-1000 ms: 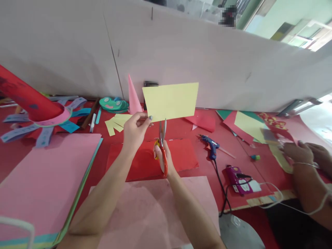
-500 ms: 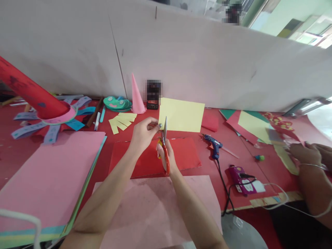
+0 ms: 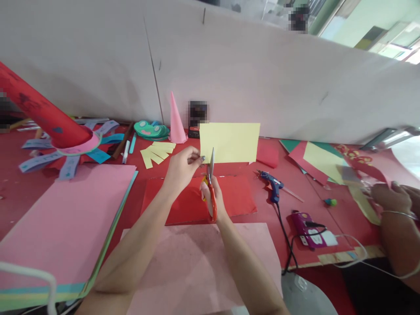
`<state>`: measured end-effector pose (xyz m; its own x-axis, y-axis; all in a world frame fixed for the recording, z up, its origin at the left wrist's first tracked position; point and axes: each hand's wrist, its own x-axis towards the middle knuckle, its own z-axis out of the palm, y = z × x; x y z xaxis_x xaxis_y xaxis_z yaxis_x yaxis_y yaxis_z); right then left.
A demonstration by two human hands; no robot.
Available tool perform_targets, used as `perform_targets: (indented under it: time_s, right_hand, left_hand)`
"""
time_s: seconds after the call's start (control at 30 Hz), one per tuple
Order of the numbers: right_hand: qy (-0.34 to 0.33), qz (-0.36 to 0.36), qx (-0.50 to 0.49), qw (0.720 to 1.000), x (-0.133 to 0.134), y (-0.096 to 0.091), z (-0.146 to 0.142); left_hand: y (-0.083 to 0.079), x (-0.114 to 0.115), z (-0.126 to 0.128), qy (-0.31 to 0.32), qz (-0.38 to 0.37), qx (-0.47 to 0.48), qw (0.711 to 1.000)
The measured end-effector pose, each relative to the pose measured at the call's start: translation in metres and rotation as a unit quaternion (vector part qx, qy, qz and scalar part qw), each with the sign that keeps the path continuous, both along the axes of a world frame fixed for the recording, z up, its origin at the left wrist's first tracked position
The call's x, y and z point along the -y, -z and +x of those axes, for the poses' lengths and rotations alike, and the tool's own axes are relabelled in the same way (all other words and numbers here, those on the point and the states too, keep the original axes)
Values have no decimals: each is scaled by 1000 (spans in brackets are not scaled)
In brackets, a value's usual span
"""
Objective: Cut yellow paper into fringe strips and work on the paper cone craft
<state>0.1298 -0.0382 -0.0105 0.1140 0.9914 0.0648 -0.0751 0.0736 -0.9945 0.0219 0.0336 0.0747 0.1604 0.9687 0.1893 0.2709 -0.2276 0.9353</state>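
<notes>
My left hand [image 3: 181, 168] pinches the lower left corner of a pale yellow paper sheet [image 3: 229, 142] and holds it upright above the table. My right hand [image 3: 211, 199] grips orange-handled scissors [image 3: 211, 181], blades pointing up at the sheet's bottom edge near its left end. Below both hands lies a red paper sheet [image 3: 236, 197] on the red table [image 3: 19, 192]. A pile of cut yellow strips [image 3: 156, 153] lies behind my left hand.
Pink sheets lie at the left [image 3: 62, 227] and in front of me [image 3: 197, 267]. A pink cone [image 3: 176, 120], green masks [image 3: 149, 130] and a red tube [image 3: 39, 113] stand at the back. A blue glue gun [image 3: 271, 183] lies right. Another person's hands [image 3: 390, 197] work at the far right.
The yellow sheet has come down and shifted right, with my left hand now at its lower left corner. The scissor blades have moved up to its bottom edge.
</notes>
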Motion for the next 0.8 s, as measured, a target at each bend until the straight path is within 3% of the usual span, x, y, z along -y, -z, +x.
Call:
perform_targets:
  time_s: [0.8]
  right_hand:
    - [1,-6,8,1000,0,-2,0]
  left_hand:
    - [0,0,-2,9,17,-27,999]
